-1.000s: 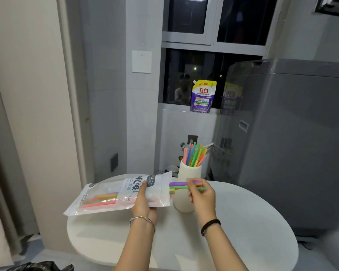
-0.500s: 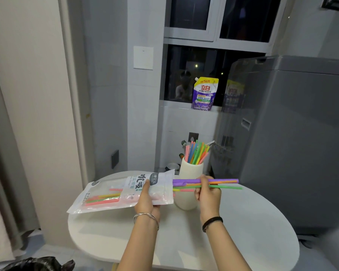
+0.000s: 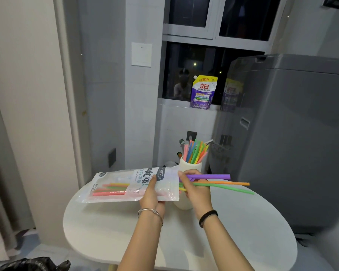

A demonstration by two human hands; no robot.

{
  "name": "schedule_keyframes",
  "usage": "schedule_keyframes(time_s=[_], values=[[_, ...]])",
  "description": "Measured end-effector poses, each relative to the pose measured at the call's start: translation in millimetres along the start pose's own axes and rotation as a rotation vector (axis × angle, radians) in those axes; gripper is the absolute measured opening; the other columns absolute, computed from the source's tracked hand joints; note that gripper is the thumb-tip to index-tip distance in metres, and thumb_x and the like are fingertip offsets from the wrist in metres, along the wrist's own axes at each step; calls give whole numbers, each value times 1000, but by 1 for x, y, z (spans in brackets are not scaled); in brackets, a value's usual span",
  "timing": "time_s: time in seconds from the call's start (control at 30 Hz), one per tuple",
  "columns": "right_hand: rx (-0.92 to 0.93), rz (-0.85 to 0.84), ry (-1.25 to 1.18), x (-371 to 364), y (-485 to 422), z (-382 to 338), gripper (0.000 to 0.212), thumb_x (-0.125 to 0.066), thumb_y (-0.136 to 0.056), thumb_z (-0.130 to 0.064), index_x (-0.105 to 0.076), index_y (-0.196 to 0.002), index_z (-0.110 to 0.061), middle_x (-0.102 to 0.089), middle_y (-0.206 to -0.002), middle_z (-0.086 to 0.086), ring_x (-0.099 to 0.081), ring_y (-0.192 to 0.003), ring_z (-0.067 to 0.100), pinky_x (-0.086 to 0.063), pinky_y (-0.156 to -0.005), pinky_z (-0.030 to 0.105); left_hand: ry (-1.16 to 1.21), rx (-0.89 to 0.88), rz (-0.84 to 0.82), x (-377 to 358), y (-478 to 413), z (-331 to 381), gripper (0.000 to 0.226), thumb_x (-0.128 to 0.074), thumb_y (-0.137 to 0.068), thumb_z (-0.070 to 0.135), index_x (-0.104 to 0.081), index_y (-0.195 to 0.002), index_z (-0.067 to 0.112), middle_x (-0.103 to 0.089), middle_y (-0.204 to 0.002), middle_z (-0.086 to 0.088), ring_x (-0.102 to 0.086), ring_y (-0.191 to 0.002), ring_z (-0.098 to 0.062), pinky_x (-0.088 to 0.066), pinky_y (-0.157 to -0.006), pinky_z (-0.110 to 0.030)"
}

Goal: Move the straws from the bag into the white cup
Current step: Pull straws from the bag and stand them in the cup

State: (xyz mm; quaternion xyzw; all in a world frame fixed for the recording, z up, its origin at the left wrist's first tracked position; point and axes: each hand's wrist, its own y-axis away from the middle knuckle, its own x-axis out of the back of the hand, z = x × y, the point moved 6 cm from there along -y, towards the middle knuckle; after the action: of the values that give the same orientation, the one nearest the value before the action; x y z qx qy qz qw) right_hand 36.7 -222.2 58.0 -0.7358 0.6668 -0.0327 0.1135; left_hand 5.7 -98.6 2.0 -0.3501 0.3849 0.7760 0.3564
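Observation:
My left hand [image 3: 152, 194] grips the clear plastic straw bag [image 3: 125, 184] near its open right end, holding it level above the table. Several pink, green and orange straws still lie inside the bag. My right hand [image 3: 196, 189] pinches a small bundle of straws [image 3: 219, 181], purple, orange and green, that sticks out to the right, almost fully out of the bag's mouth. Behind both hands stands the white cup [image 3: 186, 167], with several coloured straws [image 3: 195, 151] upright in it. The cup's lower part is hidden by my right hand and the bag.
The white oval table [image 3: 223, 241] lies under my arms. A grey washing machine [image 3: 292, 133] stands close on the right. A purple detergent pouch [image 3: 203, 92] sits on the window sill behind. A black bag [image 3: 31, 265] lies on the floor at lower left.
My right hand has drawn the straw bundle further right out of the bag; the straws now stick out far beyond my hand. The left hand keeps holding the bag.

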Motion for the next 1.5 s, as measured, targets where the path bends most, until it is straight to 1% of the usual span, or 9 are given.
schedule_keyframes(time_s=[0.23, 0.47, 0.6, 0.77, 0.87, 1.1, 1.23, 1.4, 1.5], values=[[-4, 151, -103, 37, -18, -8, 21, -62, -88, -22, -58, -68, -16, -52, -50, -9, -43, -44, 4, -34, -41, 13, 120, -13, 24, 10, -15, 21, 48, -55, -95, 14, -45, -142, 12, -58, -133, -8, -59, -106, -26, -40, -106, -51], [-104, 86, -66, 21, -16, 6, 10, -64, -86, -22, -65, -84, -12, -65, -71, -1, -53, -58, 8, -40, -51, 19, 62, 0, 46, 3, -10, 1, 49, -57, -93, 10, -45, -141, 11, -56, -139, -11, -61, -93, -22, -46, -92, -42], [18, 134, 5, 30, -19, -7, 27, -57, -90, -24, -64, -64, -21, -64, -65, -5, -55, -60, 10, -42, -53, 21, 40, 50, 38, 7, -13, -4, 49, -57, -94, 13, -45, -141, 12, -55, -140, -12, -57, -120, -31, -39, -107, -57], [152, 292, -34, 56, -26, -31, 39, -50, -94, -33, -62, -59, -19, -63, -62, 0, -60, -64, 18, -50, -62, 32, -8, 21, 136, 25, -19, 9, 51, -63, -90, 13, -47, -139, 11, -57, -138, -10, -57, -122, -30, -41, -105, -55], [258, 306, -17, 63, -33, -52, 39, -49, -94, -34, -62, -61, -18, -65, -54, -8, -63, -59, 7, -51, -54, 19, -108, -41, 179, 33, -20, 18, 50, -67, -87, 15, -52, -135, 7, -59, -136, -11, -60, -107, -27, -46, -102, -46], [292, -4, 283, 15, -37, -76, 37, -54, -92, -30, -64, -57, -23, -68, -61, -7, -66, -67, 5, -53, -68, 26, -396, -124, 106, 11, -13, 16, 45, -66, -85, 44, -59, -117, 14, -68, -104, -2, -64, -82, -16, -54, -65, -29], [206, -126, 317, -7, -38, -56, 31, -54, -92, -25, -66, -107, 0, -65, -115, 14, -60, -113, 23, -49, -88, 18, -491, -78, 90, -1, -4, 1, 48, -62, -84, 51, -58, -112, 12, -65, -99, -6, -62, -83, -22, -54, -71, -33], [168, -164, 231, -7, -37, -62, 31, -51, -94, -23, -70, -73, -10, -71, -79, -13, -56, -110, 8, -38, -97, 17, -360, -36, 24, -3, 0, 0, 49, -57, -91, 44, -57, -126, 10, -67, -112, -12, -65, -87, -23, -52, -63, -31], [198, -179, 246, -1, -44, -78, 35, -50, -95, -24, -68, -68, -10, -69, -76, -3, -63, -95, 15, -47, -89, 22, -315, -17, 38, 2, -3, 8, 52, -54, -93, 42, -52, -133, 10, -64, -122, -13, -63, -98, -28, -51, -61, -33]])
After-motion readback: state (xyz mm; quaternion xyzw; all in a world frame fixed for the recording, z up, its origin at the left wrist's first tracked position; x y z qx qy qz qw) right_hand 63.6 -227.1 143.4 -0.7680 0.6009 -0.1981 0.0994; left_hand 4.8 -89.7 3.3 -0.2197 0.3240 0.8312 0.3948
